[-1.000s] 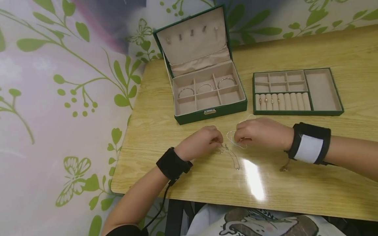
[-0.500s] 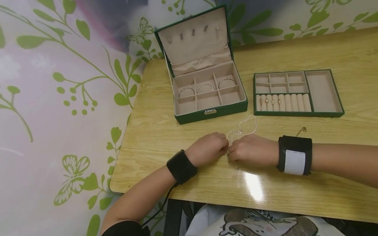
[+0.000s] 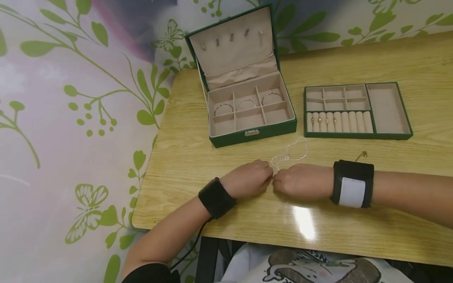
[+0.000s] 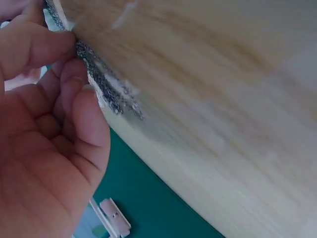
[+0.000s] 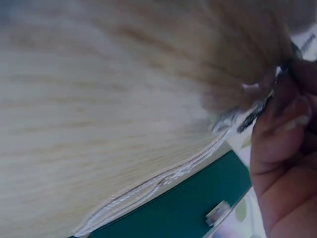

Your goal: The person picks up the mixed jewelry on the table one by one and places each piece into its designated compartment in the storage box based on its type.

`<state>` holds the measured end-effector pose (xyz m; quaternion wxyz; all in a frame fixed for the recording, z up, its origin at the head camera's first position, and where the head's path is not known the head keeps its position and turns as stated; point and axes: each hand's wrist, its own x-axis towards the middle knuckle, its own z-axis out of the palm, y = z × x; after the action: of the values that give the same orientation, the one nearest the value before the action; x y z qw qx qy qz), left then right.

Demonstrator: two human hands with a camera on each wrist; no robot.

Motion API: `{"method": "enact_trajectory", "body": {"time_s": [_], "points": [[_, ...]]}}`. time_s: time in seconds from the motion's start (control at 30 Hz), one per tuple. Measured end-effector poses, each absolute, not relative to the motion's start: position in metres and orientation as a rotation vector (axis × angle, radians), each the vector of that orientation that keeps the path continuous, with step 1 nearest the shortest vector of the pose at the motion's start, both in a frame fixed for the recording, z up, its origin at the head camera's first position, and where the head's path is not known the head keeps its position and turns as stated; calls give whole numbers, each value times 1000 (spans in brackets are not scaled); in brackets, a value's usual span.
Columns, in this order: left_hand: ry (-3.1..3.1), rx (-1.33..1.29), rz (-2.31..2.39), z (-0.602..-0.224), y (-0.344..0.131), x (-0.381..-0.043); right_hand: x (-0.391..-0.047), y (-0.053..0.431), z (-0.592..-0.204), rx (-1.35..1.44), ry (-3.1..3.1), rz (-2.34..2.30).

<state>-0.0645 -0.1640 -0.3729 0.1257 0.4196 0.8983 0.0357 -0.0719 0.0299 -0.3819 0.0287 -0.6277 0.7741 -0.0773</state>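
My left hand (image 3: 249, 179) and right hand (image 3: 304, 181) meet fingertip to fingertip, low over the table. In the left wrist view, thumb and forefinger pinch a thin necklace chain (image 4: 101, 82), which looks dark and glittering there. The right wrist view shows my right fingers pinching a part of the same chain (image 5: 255, 114). Mostly hidden by the hands in the head view, this necklace shows only a faint lower end (image 3: 282, 199). A second, silvery-white necklace (image 3: 297, 156) lies in loops on the table just beyond my fingertips.
Behind the hands stands an open green jewelry box (image 3: 253, 138) with bangles in its back compartments. To its right lies a green jewelry tray (image 3: 393, 136) with several rings on its ring rolls. A small gold piece (image 3: 363, 154) pokes out beyond my right wristband.
My right hand has moved left and nearer to me, off the silvery-white necklace, to the left hand. My left hand has shifted slightly right. Both now hold the thin chain; the last half second shows little motion.
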Motion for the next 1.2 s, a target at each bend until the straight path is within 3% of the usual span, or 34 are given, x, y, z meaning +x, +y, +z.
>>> {"method": "enact_trajectory", "body": {"time_s": [0.4,0.93,1.2], "points": [[2553,1000,728,-348,-191,-76,-103,58,-346,-1540,2450,-768],[2339,761,1648,-306,-204,-84,-115,64,-291,-1208,2470,-1457],[2230,799,1958,-283,-196,-102,-126,79,-254,-1296,2735,-1343]]}}
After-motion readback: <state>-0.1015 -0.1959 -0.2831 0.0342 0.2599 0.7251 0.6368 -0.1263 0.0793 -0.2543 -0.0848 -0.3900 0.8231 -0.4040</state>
